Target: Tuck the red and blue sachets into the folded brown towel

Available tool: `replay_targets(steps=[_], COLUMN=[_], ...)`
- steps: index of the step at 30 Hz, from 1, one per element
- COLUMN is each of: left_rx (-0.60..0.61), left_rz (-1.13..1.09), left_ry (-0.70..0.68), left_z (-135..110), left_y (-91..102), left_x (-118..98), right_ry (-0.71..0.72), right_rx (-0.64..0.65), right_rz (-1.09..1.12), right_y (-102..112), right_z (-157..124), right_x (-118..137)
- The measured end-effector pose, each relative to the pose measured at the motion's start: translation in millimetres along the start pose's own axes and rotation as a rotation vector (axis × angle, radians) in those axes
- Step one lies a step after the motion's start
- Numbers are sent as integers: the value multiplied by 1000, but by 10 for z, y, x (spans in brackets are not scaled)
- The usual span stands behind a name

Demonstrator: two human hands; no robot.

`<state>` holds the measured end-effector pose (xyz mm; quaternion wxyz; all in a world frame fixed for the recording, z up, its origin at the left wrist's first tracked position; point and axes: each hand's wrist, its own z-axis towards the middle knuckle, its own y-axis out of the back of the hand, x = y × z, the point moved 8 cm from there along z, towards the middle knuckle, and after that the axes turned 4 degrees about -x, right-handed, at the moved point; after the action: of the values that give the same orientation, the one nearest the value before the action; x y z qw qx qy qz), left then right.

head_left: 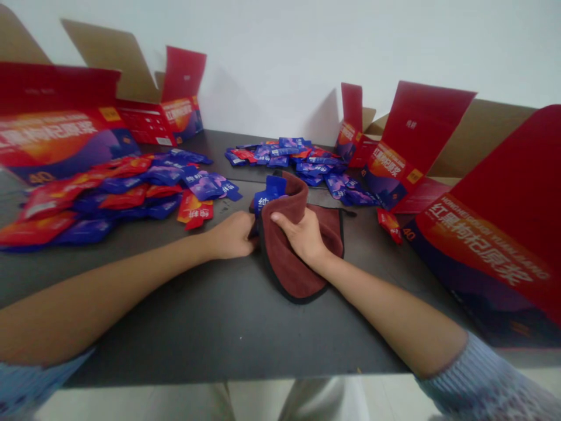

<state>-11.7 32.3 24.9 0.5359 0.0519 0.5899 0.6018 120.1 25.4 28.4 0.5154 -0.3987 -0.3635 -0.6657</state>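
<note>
A brown cloth with black edging is folded up in my right hand, thumb on top and fingers closed round it. Poking out of the fold is a blue sachet with white lettering. My left hand is closed in a fist against the left side of the cloth, at the lower end of the blue sachet; its fingertips are hidden, and it appears to pinch that end. Just left of the fist lies an orange-red sachet on the dark table.
Heaped red and blue sachets lie on the left, with another sachet pile at the back. Open red cartons stand at left, back left, right and near right. One red sachet lies by the right cartons.
</note>
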Motion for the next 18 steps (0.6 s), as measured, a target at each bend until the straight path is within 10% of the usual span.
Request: replay_targets(steps=[5,11,18], left_rx=[11,33,27], left_rz=[50,-87,-136], left_ry=[-46,-57,-20], left_z=[4,-24,-18], left_y=[6,-8,-5], left_x=[-62,-28,12], right_ry=[71,73,37], right_rx=[-176,145,170], right_rz=[12,-119,-119], right_y=[161,-146,-158], right_z=[-41,-90,-90], right_x=[169,25,12])
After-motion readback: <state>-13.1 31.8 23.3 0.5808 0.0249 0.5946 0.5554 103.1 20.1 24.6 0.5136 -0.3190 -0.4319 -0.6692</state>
